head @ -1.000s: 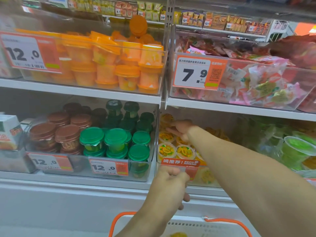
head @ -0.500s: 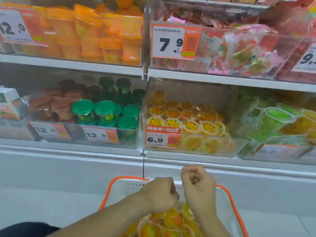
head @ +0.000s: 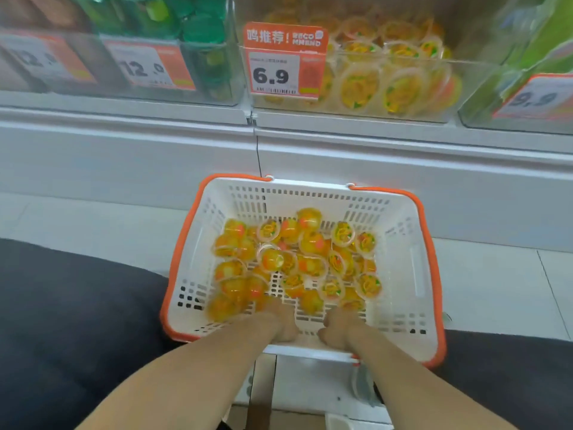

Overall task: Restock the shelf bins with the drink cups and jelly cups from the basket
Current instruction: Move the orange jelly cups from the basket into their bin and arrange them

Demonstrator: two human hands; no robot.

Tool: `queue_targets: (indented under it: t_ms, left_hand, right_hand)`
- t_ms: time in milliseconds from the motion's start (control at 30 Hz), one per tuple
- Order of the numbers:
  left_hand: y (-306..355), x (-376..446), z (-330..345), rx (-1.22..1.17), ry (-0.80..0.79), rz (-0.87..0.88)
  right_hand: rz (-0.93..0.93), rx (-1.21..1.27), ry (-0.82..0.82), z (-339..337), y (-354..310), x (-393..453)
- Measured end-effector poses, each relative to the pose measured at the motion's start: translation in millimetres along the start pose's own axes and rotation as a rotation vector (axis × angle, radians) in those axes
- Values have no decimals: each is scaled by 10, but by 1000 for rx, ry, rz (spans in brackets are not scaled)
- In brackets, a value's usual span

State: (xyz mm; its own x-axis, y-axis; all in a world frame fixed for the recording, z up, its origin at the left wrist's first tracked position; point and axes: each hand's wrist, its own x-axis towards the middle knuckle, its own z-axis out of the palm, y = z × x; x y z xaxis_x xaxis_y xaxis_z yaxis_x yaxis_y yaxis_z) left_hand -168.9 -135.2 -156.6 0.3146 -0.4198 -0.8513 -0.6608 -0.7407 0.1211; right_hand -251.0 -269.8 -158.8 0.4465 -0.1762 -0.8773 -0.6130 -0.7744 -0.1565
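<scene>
A white basket with an orange rim (head: 400, 231) stands on the floor below the shelf. Several orange jelly cups (head: 297, 259) lie loose in it. My left hand (head: 274, 325) and my right hand (head: 342, 328) are both down inside the basket at its near edge, fingers curled downward. What lies under the fingers is hidden. A blurred jelly cup (head: 221, 305) sits just left of my left hand. Above, a clear shelf bin (head: 465, 72) holds more of the same jelly cups behind a 6.9 price tag (head: 276, 74).
A bin of green-lidded drink cups (head: 198, 29) with 12.0 tags stands at the upper left. A bin with green packs and a 9.9 tag (head: 533, 100) is at the upper right. The white shelf base (head: 403, 150) runs behind the basket. My dark-clothed knees (head: 77, 321) flank it.
My right hand left the shelf bin and both hands came down into the basket. My view dropped from the shelves to the basket.
</scene>
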Motion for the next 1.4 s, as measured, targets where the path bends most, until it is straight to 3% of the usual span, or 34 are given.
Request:
queue_targets:
  t_ms: [267,467,733,833,933,1000,1100,1167,1267,1333,1400]
  left_hand:
    - [-409,346,60,21,26,24]
    - [-496,390,81,470,136,208]
    - [-451,423,43,362,260,222]
    - [-501,361,-53,123,271,151]
    - [-633,229,-219,-459,148,61]
    - [-746,81,-337,-774,21,74]
    - [-883,-104,-494,-1280,-268,114]
    - [-935,-174,-568,-1593,-377,181]
    - [-860,-301,-681,-1923,-331,239]
    - [-823,-374,-755,-2014,-266,245]
    - [-842,-461,-881,-1909,-194,223]
  right_hand:
    - [-6,127,-30,-102,-242,131]
    - [-23,160,-70,-48,-319,154]
    - [0,279,-36,-31,-257,344]
    - [24,298,-20,-64,-231,456]
    - [37,163,60,2,-275,594]
    - [9,108,143,118,-307,635]
    - [-14,156,142,258,-323,624]
    - [-3,175,160,268,-302,630]
    - [39,236,185,183,-304,638]
    - [116,381,43,38,-375,596]
    - [178,697,-153,-198,-491,499]
